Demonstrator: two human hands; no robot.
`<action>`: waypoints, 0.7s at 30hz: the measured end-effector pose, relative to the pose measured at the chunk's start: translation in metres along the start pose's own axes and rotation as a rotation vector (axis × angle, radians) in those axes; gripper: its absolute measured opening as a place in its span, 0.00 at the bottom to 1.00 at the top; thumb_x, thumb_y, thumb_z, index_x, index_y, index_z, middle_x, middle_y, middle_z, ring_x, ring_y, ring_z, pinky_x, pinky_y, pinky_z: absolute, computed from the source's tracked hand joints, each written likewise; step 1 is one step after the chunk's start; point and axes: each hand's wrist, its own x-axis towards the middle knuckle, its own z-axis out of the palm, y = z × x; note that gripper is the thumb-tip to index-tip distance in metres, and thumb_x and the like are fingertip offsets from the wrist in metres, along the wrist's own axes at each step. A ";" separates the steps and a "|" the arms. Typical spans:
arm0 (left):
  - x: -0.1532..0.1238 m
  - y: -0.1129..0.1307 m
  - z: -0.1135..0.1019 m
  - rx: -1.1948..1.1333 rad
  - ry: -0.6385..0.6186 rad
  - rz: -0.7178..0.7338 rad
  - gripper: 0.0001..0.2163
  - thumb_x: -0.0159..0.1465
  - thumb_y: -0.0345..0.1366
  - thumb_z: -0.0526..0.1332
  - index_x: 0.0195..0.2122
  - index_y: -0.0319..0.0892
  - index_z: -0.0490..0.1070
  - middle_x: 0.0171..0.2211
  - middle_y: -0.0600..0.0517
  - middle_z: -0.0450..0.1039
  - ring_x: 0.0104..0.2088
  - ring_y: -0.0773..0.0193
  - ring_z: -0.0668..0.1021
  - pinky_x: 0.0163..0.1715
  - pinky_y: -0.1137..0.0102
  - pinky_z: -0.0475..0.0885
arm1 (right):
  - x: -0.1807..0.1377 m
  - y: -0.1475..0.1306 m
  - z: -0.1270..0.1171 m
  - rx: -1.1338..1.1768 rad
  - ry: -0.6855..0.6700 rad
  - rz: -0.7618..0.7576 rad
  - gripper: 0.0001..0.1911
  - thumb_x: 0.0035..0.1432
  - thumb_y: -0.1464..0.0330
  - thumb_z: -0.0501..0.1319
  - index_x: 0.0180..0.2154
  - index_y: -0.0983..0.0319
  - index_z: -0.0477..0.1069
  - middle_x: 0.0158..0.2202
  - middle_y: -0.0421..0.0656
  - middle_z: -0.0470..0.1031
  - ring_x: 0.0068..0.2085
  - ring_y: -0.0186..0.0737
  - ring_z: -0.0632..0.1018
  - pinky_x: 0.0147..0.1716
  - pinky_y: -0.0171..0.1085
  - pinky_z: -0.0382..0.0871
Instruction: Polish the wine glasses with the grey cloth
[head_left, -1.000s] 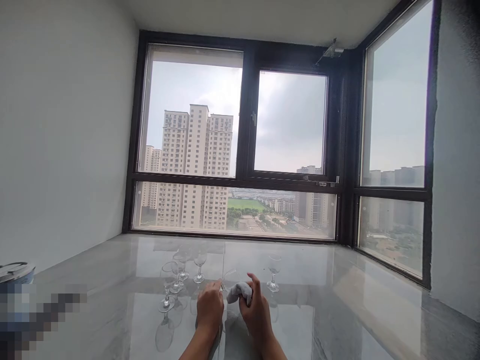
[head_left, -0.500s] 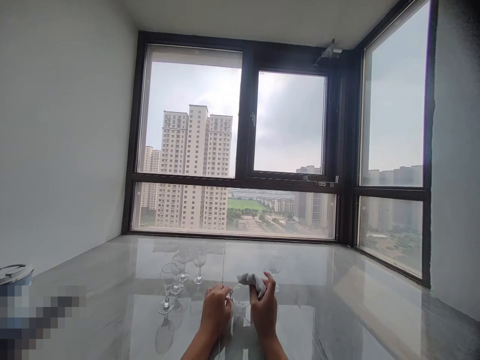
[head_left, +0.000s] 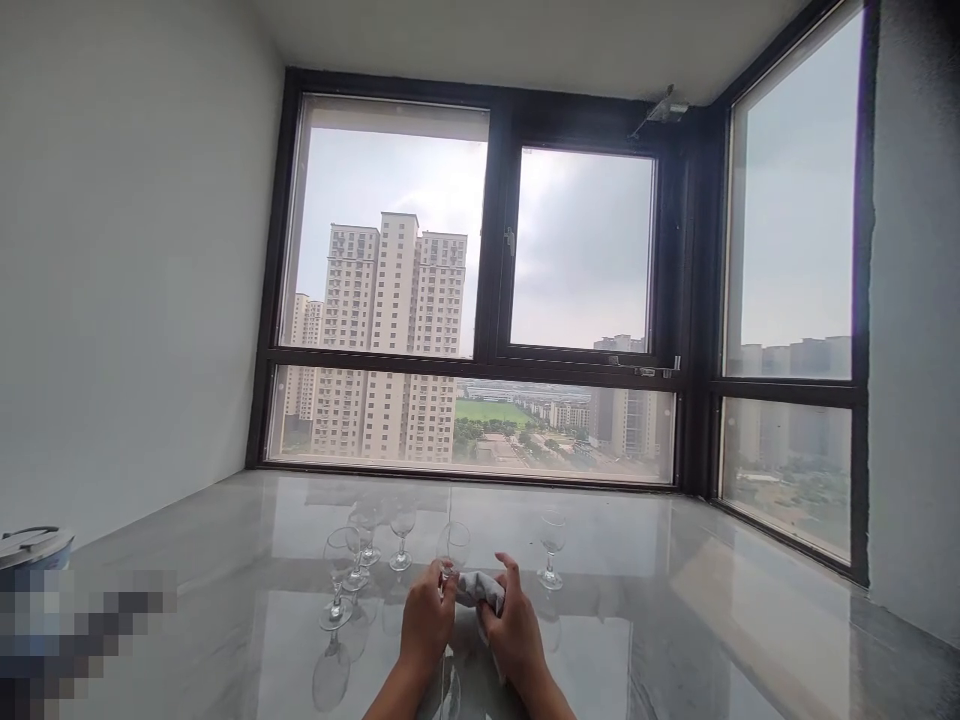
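Observation:
My left hand is closed around the lower part of a clear wine glass, whose bowl stands upright above the fingertips. Its stem and foot are mostly hidden by the fingers. In my right hand is a bunched light grey cloth, pressed up close beside the glass's lower part; my right index finger sticks up. Whether the cloth touches the stem, I cannot tell. To the left, several wine glasses stand upright on the glossy grey surface. A single wine glass stands beyond my right hand.
A dark-framed window rises behind the surface, with another window at the right corner. A pale wall bounds the left side. A lidded container shows at the left edge, partly blurred out by blocks.
The held glass has gone from tilted sideways between my hands to upright. My right hand has brought the cloth left and down, from near the bowl to the glass's lower part.

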 end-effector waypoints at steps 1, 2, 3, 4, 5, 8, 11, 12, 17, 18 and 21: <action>0.000 0.000 0.000 0.003 -0.024 0.000 0.16 0.69 0.46 0.53 0.43 0.45 0.77 0.35 0.48 0.81 0.38 0.54 0.82 0.41 0.65 0.72 | 0.000 0.001 0.000 0.017 -0.005 -0.013 0.33 0.52 0.68 0.58 0.61 0.57 0.58 0.34 0.37 0.78 0.34 0.42 0.81 0.37 0.37 0.73; 0.000 0.000 0.001 0.005 -0.047 0.002 0.17 0.69 0.46 0.52 0.43 0.44 0.77 0.36 0.48 0.81 0.38 0.54 0.82 0.41 0.65 0.71 | 0.001 0.001 0.001 0.035 -0.008 -0.024 0.33 0.52 0.68 0.58 0.61 0.58 0.58 0.34 0.36 0.78 0.33 0.42 0.80 0.37 0.37 0.73; 0.000 0.001 0.001 0.007 -0.067 0.005 0.17 0.69 0.47 0.52 0.43 0.44 0.77 0.36 0.47 0.81 0.38 0.54 0.82 0.41 0.65 0.71 | 0.001 0.002 0.001 0.053 -0.009 -0.033 0.33 0.53 0.68 0.58 0.61 0.58 0.58 0.34 0.36 0.78 0.33 0.42 0.80 0.37 0.37 0.73; 0.000 0.001 0.001 0.009 -0.082 0.008 0.17 0.69 0.47 0.52 0.42 0.44 0.77 0.36 0.47 0.81 0.38 0.54 0.82 0.42 0.64 0.71 | 0.001 0.002 0.001 0.071 -0.007 -0.042 0.33 0.54 0.68 0.58 0.62 0.58 0.57 0.34 0.36 0.78 0.33 0.42 0.80 0.37 0.37 0.73; 0.000 0.002 0.001 0.010 -0.091 0.010 0.17 0.69 0.47 0.52 0.42 0.43 0.77 0.36 0.47 0.81 0.38 0.54 0.81 0.42 0.64 0.71 | 0.001 0.002 0.001 0.086 -0.002 -0.049 0.33 0.54 0.68 0.58 0.62 0.58 0.57 0.34 0.37 0.79 0.32 0.41 0.80 0.37 0.37 0.73; 0.000 0.004 0.000 0.007 -0.106 0.008 0.18 0.69 0.47 0.51 0.43 0.43 0.77 0.36 0.46 0.81 0.38 0.54 0.81 0.41 0.64 0.70 | 0.001 -0.001 -0.001 0.109 0.024 -0.065 0.32 0.56 0.68 0.58 0.62 0.59 0.56 0.36 0.37 0.80 0.32 0.41 0.80 0.35 0.37 0.73; 0.000 0.004 -0.001 0.011 -0.124 0.002 0.18 0.69 0.47 0.52 0.43 0.42 0.78 0.35 0.47 0.80 0.37 0.55 0.80 0.40 0.65 0.69 | 0.001 -0.004 -0.003 0.076 0.060 -0.042 0.31 0.57 0.67 0.58 0.61 0.59 0.57 0.36 0.38 0.80 0.31 0.41 0.80 0.33 0.37 0.72; 0.000 0.004 0.000 0.016 -0.132 0.001 0.18 0.69 0.46 0.52 0.43 0.43 0.78 0.35 0.47 0.80 0.36 0.55 0.80 0.40 0.65 0.68 | 0.001 -0.004 -0.003 0.058 0.075 -0.026 0.30 0.56 0.67 0.57 0.61 0.59 0.57 0.36 0.38 0.80 0.31 0.41 0.80 0.33 0.37 0.72; 0.000 0.000 0.002 0.044 -0.156 0.015 0.16 0.67 0.46 0.54 0.41 0.42 0.78 0.34 0.48 0.79 0.36 0.56 0.79 0.39 0.66 0.67 | 0.002 -0.003 -0.003 -0.004 0.124 0.022 0.30 0.55 0.65 0.58 0.59 0.59 0.59 0.37 0.40 0.81 0.33 0.44 0.82 0.32 0.38 0.71; 0.001 0.000 0.002 0.058 -0.151 0.014 0.16 0.67 0.46 0.55 0.40 0.42 0.78 0.34 0.48 0.79 0.35 0.56 0.78 0.39 0.67 0.66 | 0.002 -0.002 -0.002 -0.004 0.126 0.023 0.30 0.54 0.66 0.58 0.59 0.59 0.59 0.37 0.40 0.81 0.33 0.45 0.82 0.32 0.38 0.71; 0.001 -0.002 0.003 0.110 -0.117 0.012 0.16 0.67 0.47 0.56 0.36 0.42 0.79 0.32 0.48 0.77 0.34 0.57 0.77 0.37 0.67 0.65 | 0.003 -0.001 -0.001 0.008 0.123 0.019 0.30 0.54 0.66 0.57 0.59 0.57 0.58 0.36 0.39 0.81 0.33 0.44 0.82 0.33 0.37 0.71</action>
